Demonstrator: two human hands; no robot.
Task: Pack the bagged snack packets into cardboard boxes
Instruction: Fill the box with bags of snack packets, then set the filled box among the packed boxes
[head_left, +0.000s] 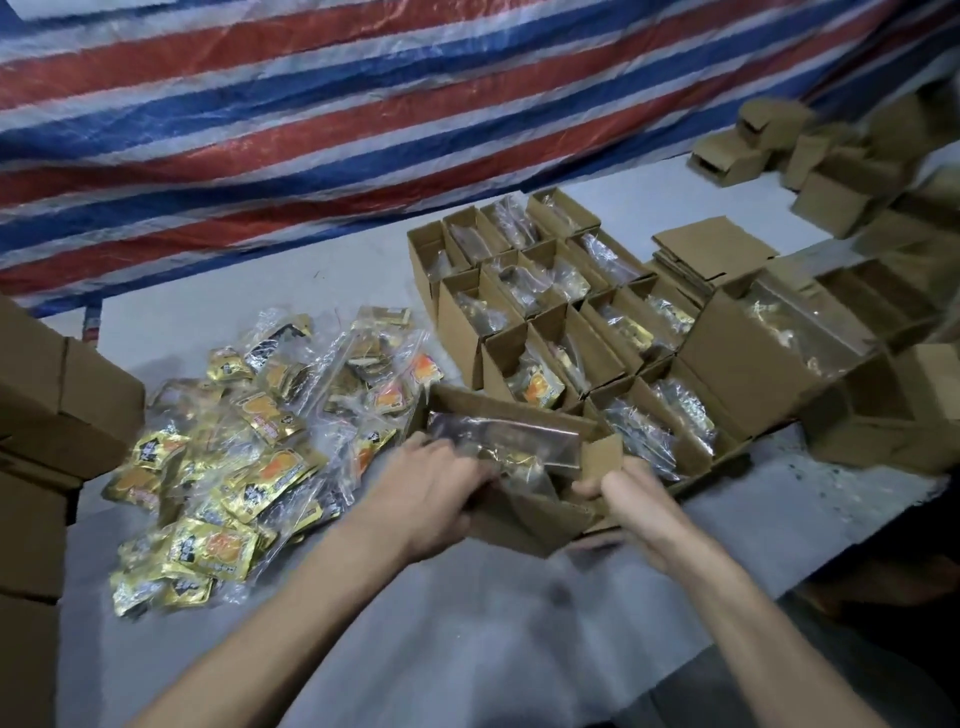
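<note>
Head camera: my right hand (631, 499) is gripping the box (535, 514) by its near wall while my left hand (436, 488), blurred, seems to be clutching the bag (498, 441) inside it.

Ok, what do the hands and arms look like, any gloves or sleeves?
The left hand and right hand are bare: no gloves, and no rings or watch visible. The left forearm and right forearm are bare too, with no sleeve in view.
</note>
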